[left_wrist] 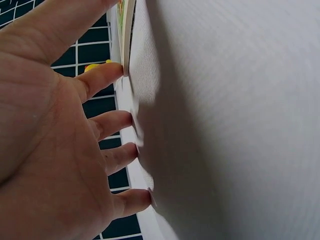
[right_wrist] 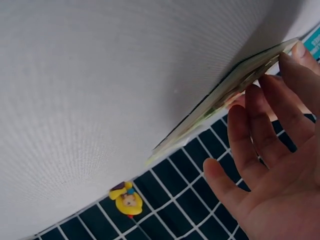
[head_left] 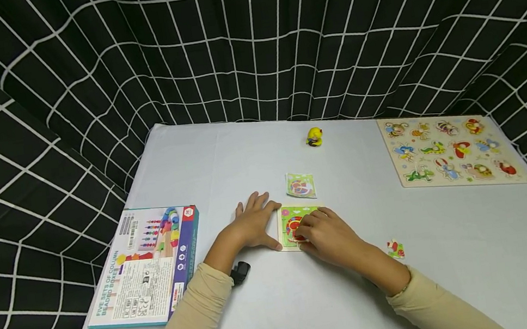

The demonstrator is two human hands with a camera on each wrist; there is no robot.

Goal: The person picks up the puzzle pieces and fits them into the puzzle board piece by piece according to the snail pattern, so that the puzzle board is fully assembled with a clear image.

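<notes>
A small square picture puzzle [head_left: 290,219], green with a red round figure, lies on the white table. My left hand [head_left: 253,225] spreads its fingers at the puzzle's left side. Its thumb touches the near left corner and its index finger the far left corner; the other fingertips rest on the table in the left wrist view. Over the puzzle's right part, my right hand [head_left: 329,236] bends its fingers, thumb and index finger pinching a puzzle piece [head_left: 296,233] at the board. That piece is mostly hidden. A loose puzzle piece [head_left: 395,248] lies beside the right forearm.
Behind the puzzle lies a picture card [head_left: 300,185]. Farther back stands a yellow toy duck [head_left: 314,137]. A bead-toy box [head_left: 145,267] lies at the left, with a black object [head_left: 240,272] by the left wrist. An insect peg board [head_left: 454,152] is far right.
</notes>
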